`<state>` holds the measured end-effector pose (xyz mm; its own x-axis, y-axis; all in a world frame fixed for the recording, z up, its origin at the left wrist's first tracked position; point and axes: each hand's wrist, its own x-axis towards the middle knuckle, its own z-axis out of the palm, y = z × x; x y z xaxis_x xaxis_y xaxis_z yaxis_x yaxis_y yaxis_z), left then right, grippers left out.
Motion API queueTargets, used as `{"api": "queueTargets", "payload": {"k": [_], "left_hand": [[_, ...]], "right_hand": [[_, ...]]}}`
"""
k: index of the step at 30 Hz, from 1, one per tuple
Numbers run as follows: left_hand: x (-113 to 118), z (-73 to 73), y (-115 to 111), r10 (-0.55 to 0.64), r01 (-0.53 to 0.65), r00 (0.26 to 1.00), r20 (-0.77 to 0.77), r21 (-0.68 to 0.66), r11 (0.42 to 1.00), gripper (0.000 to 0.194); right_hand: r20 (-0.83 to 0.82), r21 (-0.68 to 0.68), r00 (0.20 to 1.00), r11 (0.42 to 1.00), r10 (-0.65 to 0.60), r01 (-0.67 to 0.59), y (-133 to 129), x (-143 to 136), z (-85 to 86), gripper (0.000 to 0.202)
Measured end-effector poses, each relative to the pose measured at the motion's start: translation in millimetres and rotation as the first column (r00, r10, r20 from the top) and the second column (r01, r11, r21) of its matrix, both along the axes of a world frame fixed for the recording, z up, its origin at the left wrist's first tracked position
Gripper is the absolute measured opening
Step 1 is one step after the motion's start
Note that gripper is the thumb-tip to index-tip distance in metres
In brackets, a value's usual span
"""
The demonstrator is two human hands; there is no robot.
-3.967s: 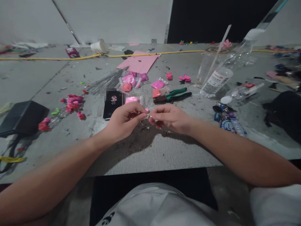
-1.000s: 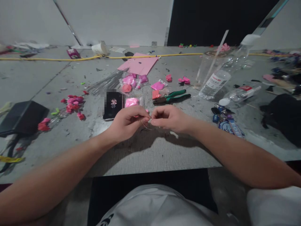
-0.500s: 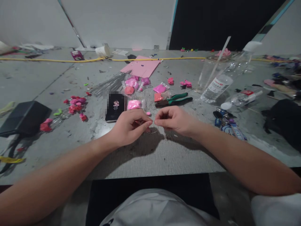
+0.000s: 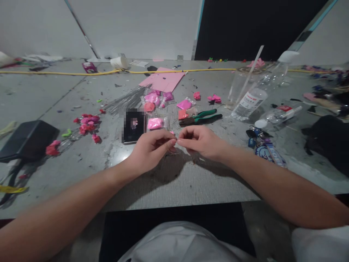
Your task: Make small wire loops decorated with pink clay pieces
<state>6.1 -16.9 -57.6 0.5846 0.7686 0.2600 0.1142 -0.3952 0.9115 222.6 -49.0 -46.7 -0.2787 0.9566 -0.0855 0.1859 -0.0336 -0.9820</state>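
Observation:
My left hand [image 4: 151,151] and my right hand [image 4: 203,142] meet fingertip to fingertip just above the table [image 4: 191,193], both closed in a pinch. A thin wire [image 4: 174,153] shows faintly below the left fingertips and appears held there. What the right fingertips pinch is too small to make out. Beyond the left hand lies a phone [image 4: 134,126] with a lit screen, beside a clear packet of bright pink clay-like material [image 4: 155,123]. Pliers with green handles [image 4: 205,113] lie just past the right hand.
Further back are more pink and orange packets [image 4: 153,98], a bundle of thin wires [image 4: 125,100] and a pink sheet [image 4: 165,80]. Pink flower pieces [image 4: 88,122] and a black box [image 4: 28,140] lie left. A water bottle [image 4: 249,103], plastic cup [image 4: 231,91] and keys [image 4: 259,136] stand or lie right.
The hands stay pinched together at nearly the same spot, the fingertips shifting only slightly. The phone screen has dimmed or changed a little. The view has tilted a touch.

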Motion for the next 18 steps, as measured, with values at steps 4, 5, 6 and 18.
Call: {"api": "queueTargets", "payload": {"k": [4,5,6,18], "left_hand": [[-3.0,-1.5,6.0,0.046,-0.033,0.998,-0.04,0.287,0.957,0.012],[-3.4,-2.2,7.1,0.034,-0.018,0.998,-0.045,0.314,0.949,0.012],[-3.5,-3.0,8.1,0.015,0.0,0.999,-0.046,0.328,0.945,0.013],[1.0,0.9,-1.4,-0.035,0.037,0.998,-0.056,0.03,0.999,0.019]], "right_hand": [[0.001,0.006,0.999,0.999,-0.034,0.034,-3.9,-3.0,-3.1,0.023],[0.015,0.045,0.999,0.998,-0.036,0.036,-4.8,-3.8,-4.2,0.022],[0.029,0.085,0.999,0.996,-0.039,0.037,-5.5,-4.6,-5.1,0.02],[0.113,0.21,0.993,0.978,-0.028,0.004,-9.7,-10.1,-7.7,0.018]]}}
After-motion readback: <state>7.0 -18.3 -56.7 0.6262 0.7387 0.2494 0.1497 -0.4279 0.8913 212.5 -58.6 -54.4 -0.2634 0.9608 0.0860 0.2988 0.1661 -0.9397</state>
